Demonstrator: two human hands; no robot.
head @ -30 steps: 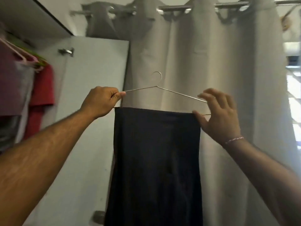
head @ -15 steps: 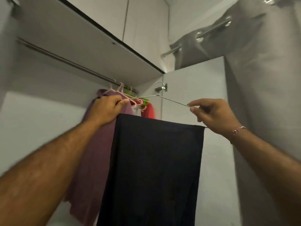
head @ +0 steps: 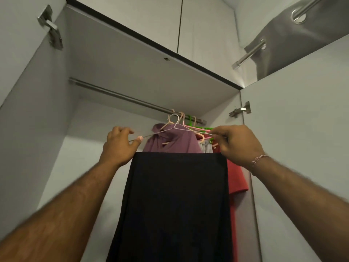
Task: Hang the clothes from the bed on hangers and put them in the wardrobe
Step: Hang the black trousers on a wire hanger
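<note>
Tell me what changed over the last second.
Both hands, left hand and right hand, carried the wire hanger with the dark garment from the curtain into the wardrobe, up toward the rail. Both still pinch the hanger's ends; the garment stays draped.

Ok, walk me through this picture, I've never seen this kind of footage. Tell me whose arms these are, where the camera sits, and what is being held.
There is no machine here. The camera is worn on a person's head and looks up into an open wardrobe, so both arms are the wearer's own. The left hand and right hand each pinch one end of a thin wire hanger. A dark garment is draped over its lower bar. Behind it runs the metal wardrobe rail. A purple shirt and a red garment already hang there on pink and green hangers. The wire hanger's hook is close to the rail; whether it is on cannot be told.
</note>
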